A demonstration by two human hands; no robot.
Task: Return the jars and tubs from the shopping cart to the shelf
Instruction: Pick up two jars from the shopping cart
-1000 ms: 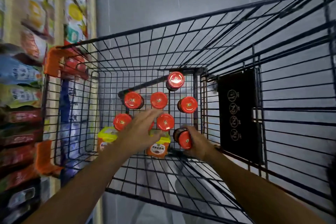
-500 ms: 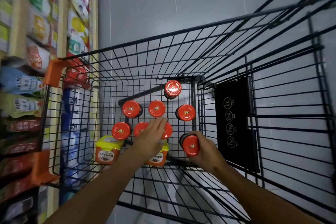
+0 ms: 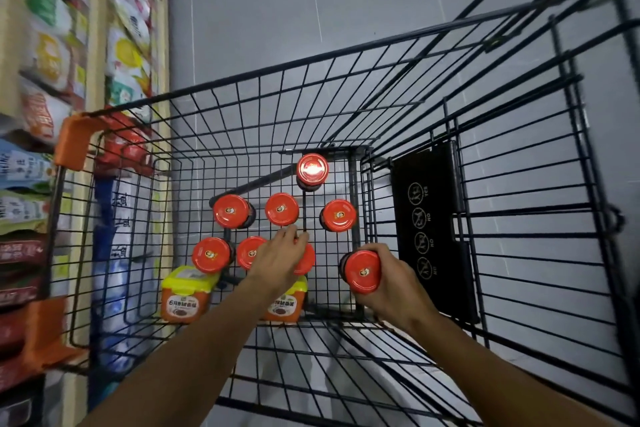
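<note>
Right hand (image 3: 388,282) grips one red-lidded jar (image 3: 360,270) low in the cart (image 3: 433,156); left hand (image 3: 280,260) covers another, grip apparently incomplete. Risk: an unsecured lift could topple adjacent jars.

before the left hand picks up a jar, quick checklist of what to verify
1. Right hand grips a red-lidded jar: ok.
2. Left hand over the target jar: ok.
3. Left fingers closed round it: not ok, still straight.
4. Neighbour jar apart from the target: cannot tell, hand hides the gap.
5. Tubs out of the way: ok, nearer the person.
6. Free slot on the shelf: cannot tell, blurred.
</note>
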